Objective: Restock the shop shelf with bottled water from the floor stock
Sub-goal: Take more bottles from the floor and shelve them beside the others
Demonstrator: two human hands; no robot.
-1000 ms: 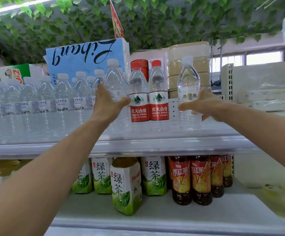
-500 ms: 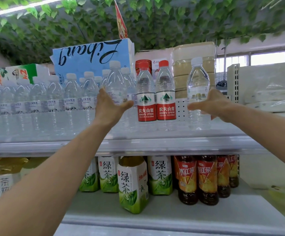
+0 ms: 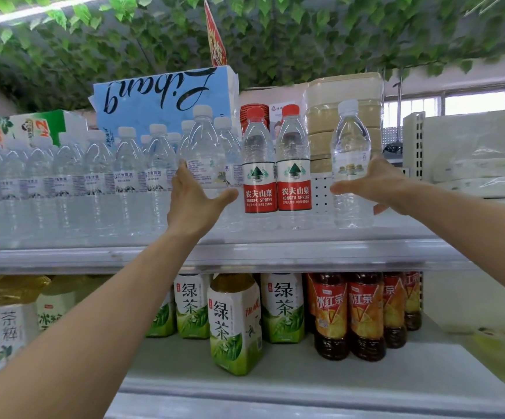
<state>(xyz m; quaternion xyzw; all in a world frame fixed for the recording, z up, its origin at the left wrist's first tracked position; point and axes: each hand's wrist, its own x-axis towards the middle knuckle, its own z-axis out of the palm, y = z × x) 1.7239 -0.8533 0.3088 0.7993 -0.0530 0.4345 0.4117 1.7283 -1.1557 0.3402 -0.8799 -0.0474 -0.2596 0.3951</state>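
A white-capped water bottle (image 3: 350,146) stands at the right end of the upper shelf (image 3: 305,255), just beside 2 red-capped, red-labelled bottles (image 3: 258,176). The right hand (image 3: 375,186) grasps it around the middle, thumb across the front and the other fingers curled behind. Whether its base rests on the shelf cannot be told. A second white-capped bottle (image 3: 204,146) sits left of the red pair, its cap higher than those of its neighbours. The left hand (image 3: 193,204) clasps its lower half from the left, thumb stretched toward the red labels, fingers hidden behind the plastic. Further left, a long row of clear water bottles (image 3: 64,182) fills the same shelf. Behind them lie a blue pack (image 3: 160,98) printed upside down and stacked beige packs (image 3: 341,95). On the lower shelf (image 3: 305,385) stand green tea cartons (image 3: 234,325) and dark iced tea bottles (image 3: 366,316). Green leaves (image 3: 275,34) hang overhead.
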